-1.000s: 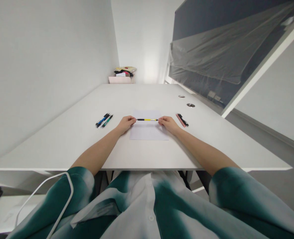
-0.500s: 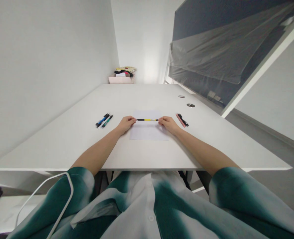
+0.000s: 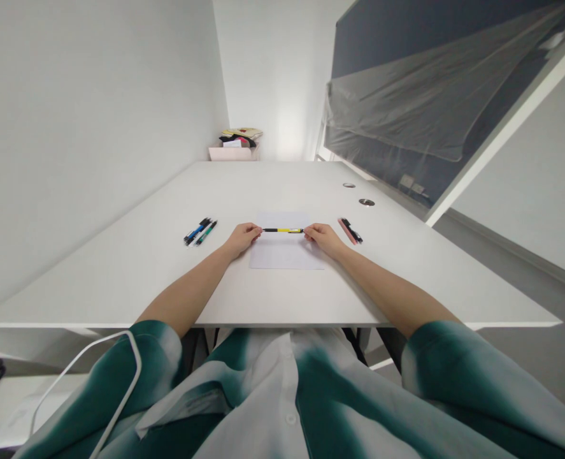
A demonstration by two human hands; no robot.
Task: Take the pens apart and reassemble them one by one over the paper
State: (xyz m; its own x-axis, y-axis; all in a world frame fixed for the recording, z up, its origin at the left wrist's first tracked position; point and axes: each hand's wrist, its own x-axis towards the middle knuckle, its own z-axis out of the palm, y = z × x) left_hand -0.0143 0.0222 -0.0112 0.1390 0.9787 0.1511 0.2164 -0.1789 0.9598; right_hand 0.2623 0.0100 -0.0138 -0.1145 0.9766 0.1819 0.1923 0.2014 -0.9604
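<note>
We held a yellow-and-black pen [image 3: 283, 230] level across the upper part of a sheet of white paper [image 3: 282, 252], our left hand [image 3: 242, 240] pinching one end and our right hand [image 3: 325, 239] the other, both closed on it with the fingers curled. We could not tell whether the pen touched the paper. The sheet lay on the white tabletop [image 3: 134, 280], well back from the near edge, which our forearms crossed. A blue pen [image 3: 196, 231] and a green pen [image 3: 206, 233] lay side by side, near our left hand. Just beyond our right hand, a black pen [image 3: 351, 231] lay on a pink case [image 3: 343, 228], with a round metal grommet [image 3: 366, 202] farther on. A long stretch of open tabletop ran ahead of the paper to the far edge, with a pink box [image 3: 233, 153] beyond it and a white wall [image 3: 95, 127] along the left side.
</note>
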